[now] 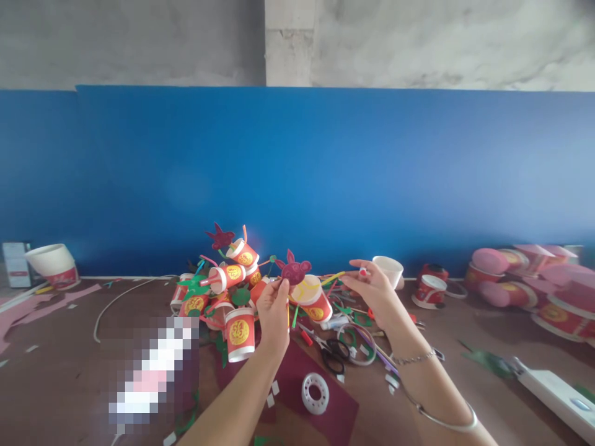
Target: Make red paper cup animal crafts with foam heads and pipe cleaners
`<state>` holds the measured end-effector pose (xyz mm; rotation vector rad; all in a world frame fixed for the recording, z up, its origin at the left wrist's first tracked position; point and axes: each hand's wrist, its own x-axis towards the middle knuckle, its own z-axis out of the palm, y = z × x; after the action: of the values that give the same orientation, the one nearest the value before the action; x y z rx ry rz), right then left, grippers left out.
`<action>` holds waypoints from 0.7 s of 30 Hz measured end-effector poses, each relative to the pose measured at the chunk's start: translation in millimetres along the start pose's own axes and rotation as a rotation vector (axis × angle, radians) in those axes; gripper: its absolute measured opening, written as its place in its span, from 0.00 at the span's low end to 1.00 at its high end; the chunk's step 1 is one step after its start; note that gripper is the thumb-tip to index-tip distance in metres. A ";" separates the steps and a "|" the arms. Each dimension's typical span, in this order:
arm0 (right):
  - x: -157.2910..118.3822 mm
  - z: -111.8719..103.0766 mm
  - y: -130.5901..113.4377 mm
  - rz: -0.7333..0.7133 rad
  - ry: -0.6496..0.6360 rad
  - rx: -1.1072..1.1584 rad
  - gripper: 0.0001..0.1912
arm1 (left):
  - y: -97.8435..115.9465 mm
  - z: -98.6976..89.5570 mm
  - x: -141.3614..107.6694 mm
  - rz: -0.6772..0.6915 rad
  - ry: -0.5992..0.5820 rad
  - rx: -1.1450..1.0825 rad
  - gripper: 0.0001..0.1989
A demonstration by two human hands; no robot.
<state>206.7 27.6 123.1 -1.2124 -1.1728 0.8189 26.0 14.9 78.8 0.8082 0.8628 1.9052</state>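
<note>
My left hand [274, 313] pinches a dark red paper cutout [294, 270] with pointed, ear-like tips. A thin yellow strip [332, 279], perhaps a straw, runs from the fingertips of my right hand [370, 285] toward the cutout. Behind these lies a tilted red-and-white paper cup [313, 302] with a yellow emblem. To the left of my left hand is a heap of similar paper cups [226, 277] with coloured straws and green paper pieces. A second dark red cutout [220, 236] sticks up from the heap.
Black-handled scissors [335, 355] and a white tape roll [315, 393] lie in front, the roll on dark red paper [338, 416]. Pink-topped cup pieces [558, 291] crowd the right side; a white glue gun [553, 393] lies nearer. A blue panel [297, 173] stands behind.
</note>
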 end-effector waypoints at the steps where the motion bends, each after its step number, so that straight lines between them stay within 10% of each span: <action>1: -1.2 2.9 -0.2 0.019 0.000 0.039 0.27 | 0.4 0.5 -1.1 -0.012 -0.013 -0.008 0.15; 21: -13.4 24.4 3.3 -0.107 -0.076 0.082 0.17 | -10.3 -0.7 -4.4 -0.064 -0.213 0.068 0.12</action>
<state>180.3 22.0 115.5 -1.0511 -1.2428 0.8303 31.8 14.7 69.2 0.9930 0.8145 1.7060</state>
